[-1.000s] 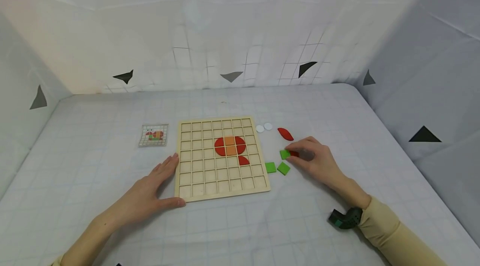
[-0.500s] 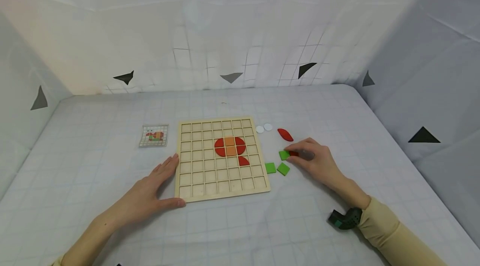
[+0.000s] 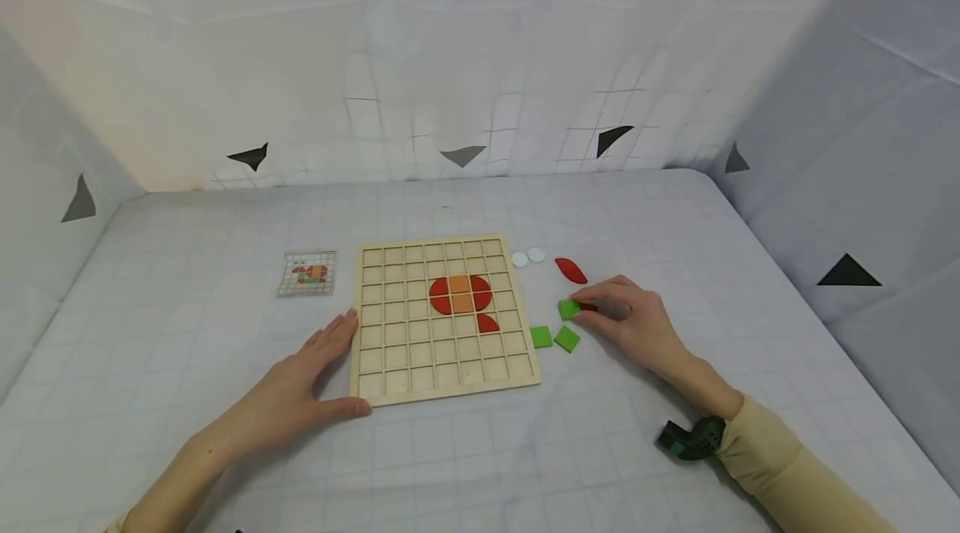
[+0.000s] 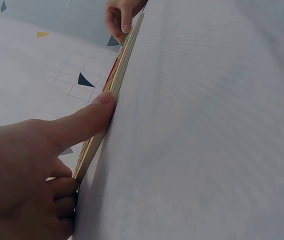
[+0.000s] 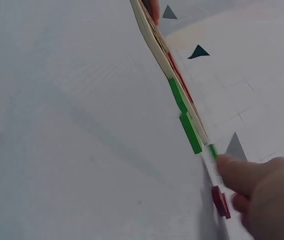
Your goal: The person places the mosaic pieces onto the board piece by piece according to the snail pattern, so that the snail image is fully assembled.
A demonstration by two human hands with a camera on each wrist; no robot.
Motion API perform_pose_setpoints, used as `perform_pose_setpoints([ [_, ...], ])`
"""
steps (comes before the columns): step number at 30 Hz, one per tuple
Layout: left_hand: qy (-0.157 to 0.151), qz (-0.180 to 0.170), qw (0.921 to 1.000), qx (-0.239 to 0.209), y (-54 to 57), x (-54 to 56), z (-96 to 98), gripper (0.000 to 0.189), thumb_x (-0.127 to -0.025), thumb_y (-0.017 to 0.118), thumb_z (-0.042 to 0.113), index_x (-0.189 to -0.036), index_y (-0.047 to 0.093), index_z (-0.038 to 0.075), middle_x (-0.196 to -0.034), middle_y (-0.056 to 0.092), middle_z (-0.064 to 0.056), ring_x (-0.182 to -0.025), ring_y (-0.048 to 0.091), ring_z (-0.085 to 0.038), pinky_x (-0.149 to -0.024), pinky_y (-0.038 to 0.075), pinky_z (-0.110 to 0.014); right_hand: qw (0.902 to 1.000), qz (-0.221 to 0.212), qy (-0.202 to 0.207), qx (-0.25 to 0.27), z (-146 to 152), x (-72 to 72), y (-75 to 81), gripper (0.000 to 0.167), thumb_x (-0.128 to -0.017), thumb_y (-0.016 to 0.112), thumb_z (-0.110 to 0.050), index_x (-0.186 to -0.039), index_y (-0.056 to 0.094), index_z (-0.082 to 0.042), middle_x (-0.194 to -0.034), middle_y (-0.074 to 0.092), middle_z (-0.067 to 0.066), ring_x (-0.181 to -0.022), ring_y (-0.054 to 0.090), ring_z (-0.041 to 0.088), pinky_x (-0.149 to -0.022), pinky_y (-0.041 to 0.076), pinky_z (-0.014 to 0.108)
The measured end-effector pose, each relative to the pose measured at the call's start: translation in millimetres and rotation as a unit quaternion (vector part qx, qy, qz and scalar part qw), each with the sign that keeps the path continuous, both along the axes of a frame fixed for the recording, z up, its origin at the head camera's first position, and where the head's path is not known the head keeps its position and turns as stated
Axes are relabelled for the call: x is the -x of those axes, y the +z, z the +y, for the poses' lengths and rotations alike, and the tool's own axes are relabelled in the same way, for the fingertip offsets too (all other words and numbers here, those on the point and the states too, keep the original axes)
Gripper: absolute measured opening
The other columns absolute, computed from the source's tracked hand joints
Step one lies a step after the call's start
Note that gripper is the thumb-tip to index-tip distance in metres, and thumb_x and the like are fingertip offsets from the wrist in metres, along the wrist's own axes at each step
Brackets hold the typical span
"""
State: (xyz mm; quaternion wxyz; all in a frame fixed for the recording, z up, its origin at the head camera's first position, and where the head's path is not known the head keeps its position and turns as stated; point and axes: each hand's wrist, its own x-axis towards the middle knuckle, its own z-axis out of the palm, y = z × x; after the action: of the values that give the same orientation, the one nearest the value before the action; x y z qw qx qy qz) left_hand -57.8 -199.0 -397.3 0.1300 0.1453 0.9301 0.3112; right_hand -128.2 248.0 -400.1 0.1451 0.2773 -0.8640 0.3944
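A light wooden grid board (image 3: pixel 445 392) lies on the table, bearing red quarter-round pieces (image 3: pixel 439 296) and two orange squares (image 3: pixel 460 293). My left hand (image 3: pixel 288 395) rests along its left side, fingers fairly straight on the edge and the thumb at the near left corner; the left wrist view shows the thumb (image 4: pixel 89 120) against the board's rim. Right of the board, my right hand (image 3: pixel 637 324) pinches a green square tile (image 3: pixel 568 309) between thumb and index finger. Red pieces (image 3: pixel 588 308) lie partly hidden under those fingers.
Two more green tiles (image 3: pixel 566 339) lie near the board's right edge. Beyond are two white discs (image 3: pixel 536 254) and a red leaf-shaped piece (image 3: pixel 571 270). A small picture card (image 3: pixel 307 273) with a gridded design lies left of the board.
The green tile at my right fingertips has shifted very slightly. My left hand and the board stay where they were.
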Motion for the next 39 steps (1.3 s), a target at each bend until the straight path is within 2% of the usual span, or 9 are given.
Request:
perform_pose_setpoints([
  [4,0.001,-0.006,1.0000,0.006,-2.4,1.8,1.0,0.115,-0.074,0.075,0.067,-0.162,0.014,0.024,-0.168,0.016,-0.005,-0.151,0.020,-0.042,-0.117,0.023,-0.064,0.9996,-0.027,-0.012,0.001,3.1,4.8,-4.6,0.036,-0.074,0.085,0.002,-0.106,0.076,-0.013,-0.098,0.073,0.005,-0.095,0.063,0.019,-0.082,0.050,0.020],
  [8,0.001,-0.002,1.0000,0.006,-1.9,1.1,0.2,0.115,-0.074,0.074,0.068,-0.162,0.015,0.022,-0.168,0.017,-0.006,-0.150,0.020,-0.043,-0.117,0.023,-0.065,0.9983,-0.056,-0.014,-0.005,-4.2,7.0,-6.8,0.035,-0.077,0.086,-0.008,-0.108,0.076,-0.020,-0.098,0.072,-0.001,-0.092,0.061,0.016,-0.078,0.050,0.022],
  [11,0.001,-0.002,1.0000,0.002,-1.4,0.3,-0.3,0.115,-0.074,0.074,0.068,-0.162,0.016,0.021,-0.168,0.017,-0.007,-0.150,0.020,-0.044,-0.116,0.023,-0.066,0.9976,-0.066,-0.020,-0.006,-16.8,4.8,-2.0,0.032,-0.078,0.086,-0.012,-0.108,0.076,-0.020,-0.096,0.072,-0.002,-0.089,0.060,0.018,-0.073,0.049,0.025],
  [16,0.002,-0.005,1.0000,-0.001,-1.6,0.2,-0.1,0.115,-0.074,0.075,0.067,-0.162,0.015,0.022,-0.168,0.016,-0.007,-0.150,0.020,-0.044,-0.117,0.023,-0.065,0.9957,-0.089,-0.024,-0.002,-38.4,1.5,5.5,0.028,-0.080,0.085,-0.017,-0.107,0.077,-0.019,-0.098,0.073,-0.003,-0.094,0.060,0.014,-0.071,0.044,0.032],
  [20,0.002,-0.003,1.0000,0.000,-1.8,0.3,0.1,0.115,-0.074,0.075,0.067,-0.162,0.015,0.022,-0.168,0.017,-0.006,-0.150,0.020,-0.043,-0.117,0.023,-0.065,0.9949,-0.099,-0.015,0.007,-56.4,0.6,12.6,0.026,-0.080,0.085,-0.018,-0.106,0.077,-0.019,-0.098,0.075,-0.006,-0.097,0.062,0.011,-0.078,0.048,0.034],
  [23,0.000,0.003,1.0000,0.002,-2.0,0.1,0.1,0.115,-0.074,0.073,0.069,-0.162,0.016,0.021,-0.167,0.018,-0.007,-0.150,0.021,-0.044,-0.117,0.024,-0.065,0.9956,-0.093,-0.004,0.015,-70.8,2.2,18.2,0.025,-0.081,0.085,-0.017,-0.105,0.077,-0.018,-0.098,0.076,-0.004,-0.098,0.064,0.012,-0.085,0.052,0.038],
  [25,-0.001,0.006,1.0000,0.001,-2.1,-0.1,0.0,0.115,-0.074,0.072,0.070,-0.162,0.016,0.021,-0.167,0.018,-0.007,-0.150,0.022,-0.044,-0.116,0.024,-0.065,0.9957,-0.090,0.001,0.023,-80.3,4.1,20.1,0.025,-0.080,0.085,-0.016,-0.104,0.078,-0.017,-0.098,0.076,-0.002,-0.099,0.064,0.012,-0.085,0.053,0.041],
  [32,-0.003,0.012,0.9999,-0.001,-2.8,-0.5,-1.0,0.114,-0.074,0.072,0.070,-0.162,0.017,0.021,-0.167,0.019,-0.008,-0.149,0.022,-0.044,-0.116,0.025,-0.065,0.9938,-0.105,0.017,0.030,-108.7,8.0,20.6,0.020,-0.082,0.084,-0.016,-0.101,0.079,-0.017,-0.093,0.075,0.000,-0.095,0.060,0.012,-0.084,0.051,0.047],
  [39,-0.005,0.015,0.9999,0.002,-2.0,-0.5,-1.5,0.114,-0.075,0.070,0.071,-0.162,0.017,0.021,-0.167,0.019,-0.009,-0.149,0.023,-0.045,-0.115,0.026,-0.066,0.9936,-0.100,0.045,0.029,-121.8,4.4,10.0,0.019,-0.080,0.084,-0.013,-0.098,0.078,-0.014,-0.091,0.073,0.000,-0.094,0.062,0.016,-0.081,0.055,0.040],
])
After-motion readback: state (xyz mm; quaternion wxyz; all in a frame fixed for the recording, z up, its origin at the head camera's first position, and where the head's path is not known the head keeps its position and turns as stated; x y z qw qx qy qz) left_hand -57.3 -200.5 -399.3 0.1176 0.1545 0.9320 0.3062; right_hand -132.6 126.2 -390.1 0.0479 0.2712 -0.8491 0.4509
